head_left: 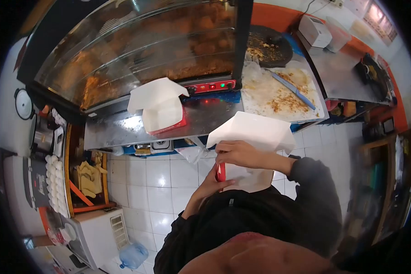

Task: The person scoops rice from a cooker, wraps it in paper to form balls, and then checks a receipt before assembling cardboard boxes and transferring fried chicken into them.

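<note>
Close to my body I hold a paper food box [249, 178], white inside with a red outer side. Its white lid [253, 128] stands open, away from me. My left hand [210, 183] grips the box's red side from below, thumb over the edge. Across the left corner, near the lid fold, my right hand [237, 153] has its fingers curled over the cardboard. A second food box [164, 118], red outside and white inside, sits open on the metal counter [210, 114] in front of me.
A glass food warmer [141, 50] with fried pieces inside stands behind the counter. A blue-handled knife [294, 89] lies on a crumb-covered cutting board [278, 98]. Eggs [55, 182] fill a tray at left. A water jug [133, 255] lies on the tiled floor [162, 196].
</note>
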{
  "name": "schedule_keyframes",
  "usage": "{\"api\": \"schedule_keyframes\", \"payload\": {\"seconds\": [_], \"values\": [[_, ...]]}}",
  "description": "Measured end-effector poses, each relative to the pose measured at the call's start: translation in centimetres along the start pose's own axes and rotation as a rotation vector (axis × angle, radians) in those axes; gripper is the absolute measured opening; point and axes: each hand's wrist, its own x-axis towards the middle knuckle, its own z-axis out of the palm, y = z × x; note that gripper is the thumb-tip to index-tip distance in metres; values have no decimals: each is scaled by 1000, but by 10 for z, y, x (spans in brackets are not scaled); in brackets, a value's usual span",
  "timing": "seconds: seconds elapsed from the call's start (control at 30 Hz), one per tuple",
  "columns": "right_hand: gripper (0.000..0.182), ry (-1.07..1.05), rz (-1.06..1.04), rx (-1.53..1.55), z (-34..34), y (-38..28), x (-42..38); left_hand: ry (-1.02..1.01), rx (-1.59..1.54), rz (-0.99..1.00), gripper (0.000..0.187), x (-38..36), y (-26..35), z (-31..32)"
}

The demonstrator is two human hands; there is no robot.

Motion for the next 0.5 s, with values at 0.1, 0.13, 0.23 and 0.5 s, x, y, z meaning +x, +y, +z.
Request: {"api": "schedule_keyframes", "payload": {"seconds": [0.1,0.13,0.23,0.5], "values": [[24,-66,-11,197,-36,15,-4,-25,82,-46,89,13,10,-11],[24,-60,-8,201,-34,20,-7,-33,169,-23,88,19,12,-12],[25,29,-154,-180,-19,26,-17,-33,197,-206,87,46,20,-10],[11,629,54,262,-85,73,-42,400,-99,-56,55,113,4,-105]]}}
